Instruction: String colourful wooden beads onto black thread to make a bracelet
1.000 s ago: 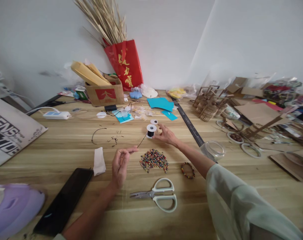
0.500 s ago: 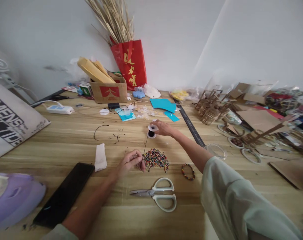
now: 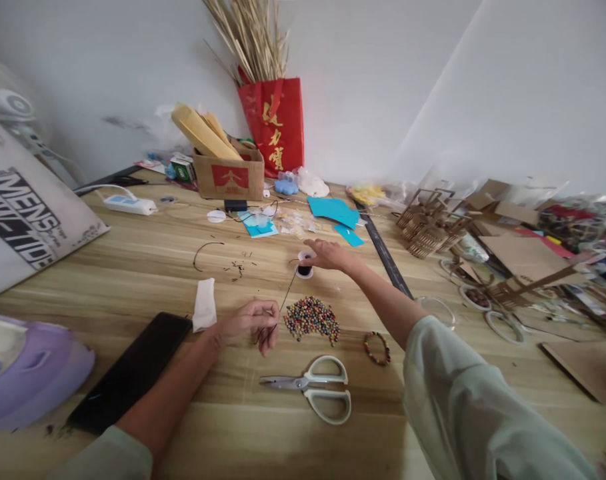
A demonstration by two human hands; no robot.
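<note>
A taut black cord [image 3: 289,291] runs from a white spool [image 3: 305,272] to my left hand [image 3: 257,321], whose fingers are pinched around it. My right hand [image 3: 327,255] is at the far side of the spool, with its thumb across the spool's upper part and the fingers behind. Just right of my left hand lies a spread of small multicoloured beads [image 3: 313,319]. White-handled scissors [image 3: 310,383] rest in front of the beads, slightly parted. To their right is a beaded bracelet [image 3: 377,349].
At left are a black phone-like slab [image 3: 133,370], a folded white tissue [image 3: 204,305], and a purple-and-white object [image 3: 37,373]. Cord snippets [image 3: 239,268] lie beyond. A cardboard box [image 3: 230,177], red bag [image 3: 277,127] and blue sheets [image 3: 333,212] stand or lie at the back; woven baskets [image 3: 425,223] are right.
My left hand has moved a little left and toward me, drawing out a longer stretch of cord. My right hand's fingers have shifted over the spool. The view has turned slightly left.
</note>
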